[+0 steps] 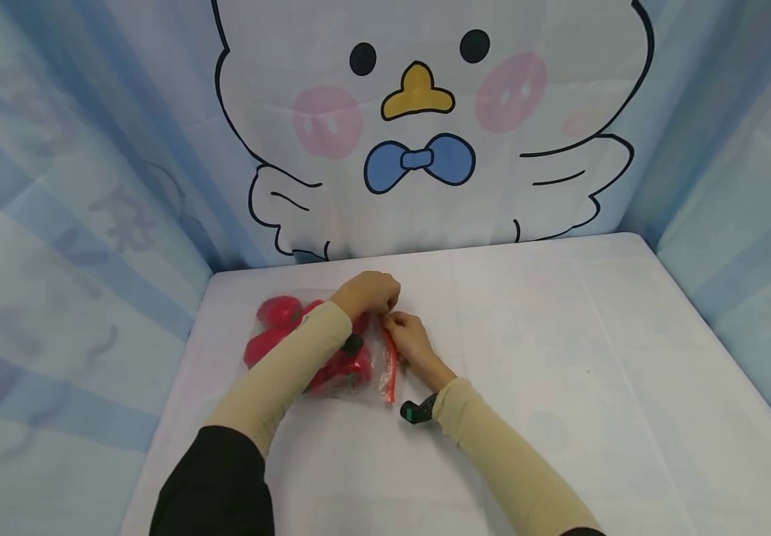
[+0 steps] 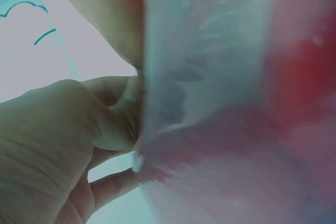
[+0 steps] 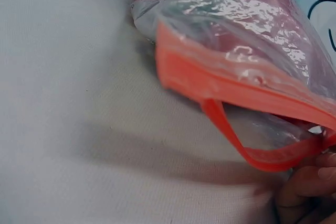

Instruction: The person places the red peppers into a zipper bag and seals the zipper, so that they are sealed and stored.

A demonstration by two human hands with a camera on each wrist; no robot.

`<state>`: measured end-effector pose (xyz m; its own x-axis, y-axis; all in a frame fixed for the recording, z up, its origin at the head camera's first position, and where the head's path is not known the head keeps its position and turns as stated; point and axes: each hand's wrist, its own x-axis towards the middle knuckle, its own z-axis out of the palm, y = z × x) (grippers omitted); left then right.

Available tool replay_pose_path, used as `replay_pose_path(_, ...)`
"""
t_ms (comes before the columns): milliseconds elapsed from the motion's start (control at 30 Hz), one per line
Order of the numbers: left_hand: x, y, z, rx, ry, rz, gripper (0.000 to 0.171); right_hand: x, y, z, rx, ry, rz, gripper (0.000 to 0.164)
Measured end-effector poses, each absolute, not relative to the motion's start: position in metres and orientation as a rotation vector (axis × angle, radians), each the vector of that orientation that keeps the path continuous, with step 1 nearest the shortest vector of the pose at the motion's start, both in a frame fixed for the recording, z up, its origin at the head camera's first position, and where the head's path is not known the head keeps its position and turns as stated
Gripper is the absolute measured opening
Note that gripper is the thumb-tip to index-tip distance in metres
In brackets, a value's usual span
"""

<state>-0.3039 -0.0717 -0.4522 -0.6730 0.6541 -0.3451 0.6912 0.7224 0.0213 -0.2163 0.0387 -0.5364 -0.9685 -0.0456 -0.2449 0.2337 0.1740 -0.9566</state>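
Note:
A clear plastic bag [image 1: 378,357] with an orange-red zip edge [image 3: 231,93] lies on the table, holding several red rounded fruits or vegetables [image 1: 280,311] with green at a stem. My left hand [image 1: 368,292] reaches across the bag and pinches its far corner, beside the zip edge. Just to the right and nearer, my right hand [image 1: 415,342] grips the far end of that edge. Below the edge hangs an orange loop [image 3: 268,158], which meets my right fingers in the right wrist view. Blurred plastic fills much of the left wrist view, partly hiding the fingertips.
The white table [image 1: 559,357] extends to the right of both arms. A curtain with a bird drawing [image 1: 419,97] stands behind its far edge, and blue-white curtains [image 1: 56,260] hang at the sides. A dark wrist camera [image 1: 419,411] projects from the right wrist.

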Motion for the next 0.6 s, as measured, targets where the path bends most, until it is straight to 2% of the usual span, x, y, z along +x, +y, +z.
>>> replay_pose_path(200, -0.306, -0.059, -0.448, 1.057, 2.549, -0.247, 0.019, -0.216, 0.039, -0.539, 0.203, 2.214, -1.885, 0.023)
replay_pose_path(600, -0.306, -0.061, -0.440, 1.002, 2.503, -0.169, 0.013, -0.209, 0.043, -0.536, 0.207, 2.212, -1.891, 0.029)
